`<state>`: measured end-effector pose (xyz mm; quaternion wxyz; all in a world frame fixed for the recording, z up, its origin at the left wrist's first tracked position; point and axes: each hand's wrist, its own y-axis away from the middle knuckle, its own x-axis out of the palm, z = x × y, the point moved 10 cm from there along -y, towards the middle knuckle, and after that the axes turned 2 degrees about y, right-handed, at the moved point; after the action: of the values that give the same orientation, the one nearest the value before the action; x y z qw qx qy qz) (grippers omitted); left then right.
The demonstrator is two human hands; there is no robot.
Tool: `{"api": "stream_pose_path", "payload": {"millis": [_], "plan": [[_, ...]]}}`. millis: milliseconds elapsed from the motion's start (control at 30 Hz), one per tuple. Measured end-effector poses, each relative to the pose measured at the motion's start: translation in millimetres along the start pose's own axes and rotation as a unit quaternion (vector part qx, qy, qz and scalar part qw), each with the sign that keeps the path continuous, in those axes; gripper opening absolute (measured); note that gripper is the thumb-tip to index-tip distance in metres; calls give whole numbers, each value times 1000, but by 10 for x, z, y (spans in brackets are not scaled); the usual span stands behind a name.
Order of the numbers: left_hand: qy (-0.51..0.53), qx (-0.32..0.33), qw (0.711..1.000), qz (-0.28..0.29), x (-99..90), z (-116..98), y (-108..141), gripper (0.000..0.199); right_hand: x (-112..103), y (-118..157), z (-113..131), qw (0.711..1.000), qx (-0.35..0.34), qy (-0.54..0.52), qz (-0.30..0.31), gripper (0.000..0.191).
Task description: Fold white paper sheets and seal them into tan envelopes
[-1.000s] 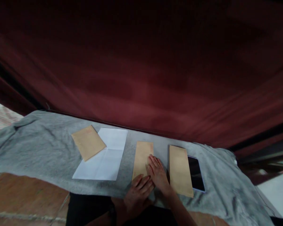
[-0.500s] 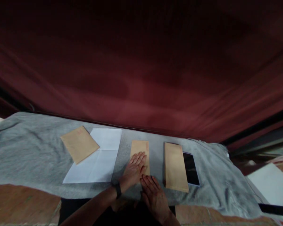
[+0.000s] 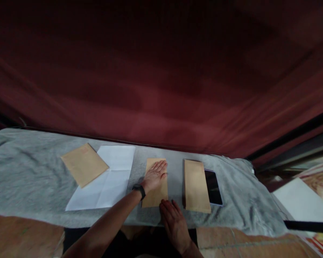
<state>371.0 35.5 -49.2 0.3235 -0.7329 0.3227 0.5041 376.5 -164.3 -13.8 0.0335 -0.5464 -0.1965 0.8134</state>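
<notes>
My left hand (image 3: 155, 175) lies flat on the upper part of a brown envelope (image 3: 153, 199), fingers stretched out toward its upper right edge; a dark band is round the wrist. My right hand (image 3: 174, 222) rests by the envelope's lower right corner, its fingers extended and the fingertips at that corner. To the right lies a stack of brown envelopes (image 3: 197, 186), partly over a dark-screened device (image 3: 213, 188). On the left, another brown envelope (image 3: 83, 165) lies tilted across a creased white sheet (image 3: 115, 186).
A grey cloth (image 3: 32, 175) covers the long surface. Behind it hangs a dark red sheet of fabric (image 3: 156, 107). At the far right are a white board (image 3: 304, 200) and a dark bar (image 3: 309, 226). Tiled floor (image 3: 24, 236) shows at the bottom.
My left hand has slid up the envelope toward its top edge, uncovering the lower part. My right hand stays near the lower corner. The whole view has shifted slightly.
</notes>
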Motion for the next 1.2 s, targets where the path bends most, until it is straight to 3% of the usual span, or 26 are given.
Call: {"api": "stream_pose_path", "payload": {"millis": [333,767,1000,1100,1200], "plan": [[19,40,999,-21,-42,-304,356,54,5,11,-55,999,24,-30,-7,53],[35,85,996,4,-63,-604,792,53,24,102,-127,998,46,-27,-42,59],[23,129,991,16,-175,-866,1165,54,-32,147,-240,988,85,-92,-91,45],[12,138,990,22,-136,-917,1316,59,-37,150,-354,980,124,-113,-105,43],[-8,139,990,27,-53,-945,1434,63,-12,57,-383,984,120,-100,-90,45]]}}
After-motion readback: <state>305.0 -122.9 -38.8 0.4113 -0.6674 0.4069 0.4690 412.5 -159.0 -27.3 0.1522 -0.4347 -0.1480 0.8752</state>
